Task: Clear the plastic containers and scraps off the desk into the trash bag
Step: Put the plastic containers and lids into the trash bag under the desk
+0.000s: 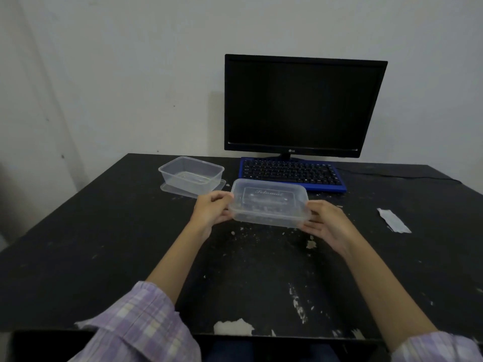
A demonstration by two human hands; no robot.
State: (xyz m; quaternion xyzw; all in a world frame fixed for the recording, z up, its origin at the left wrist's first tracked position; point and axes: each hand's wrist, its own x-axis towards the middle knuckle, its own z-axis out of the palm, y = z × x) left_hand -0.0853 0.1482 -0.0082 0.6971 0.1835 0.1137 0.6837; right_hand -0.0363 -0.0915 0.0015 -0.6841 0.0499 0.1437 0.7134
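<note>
Head view: both hands [213, 209] grip lidded container [269, 202] ends.

Black desk [104, 257], top scuffed, pale chipped patches along near edge. At back, right of centre: dark monitor [303, 105], blue keyboard [292, 173] before it. Centre-left: open clear container [190, 173] sitting on a flat lid [170, 189]. Right side: crumpled white scrap [393, 220]. Small crumbs [310, 244] at centre.

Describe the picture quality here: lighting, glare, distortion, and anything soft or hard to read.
Head view: dim, flat light with a grey cast; the monitor casts a soft shadow on the wall to its left. Wide-angle bend tilts the monitor and desk edges. No strong glare; the held container, gripped by left hand and right hand, shows faint sheen, and its embossed lettering is hard to read.
</note>
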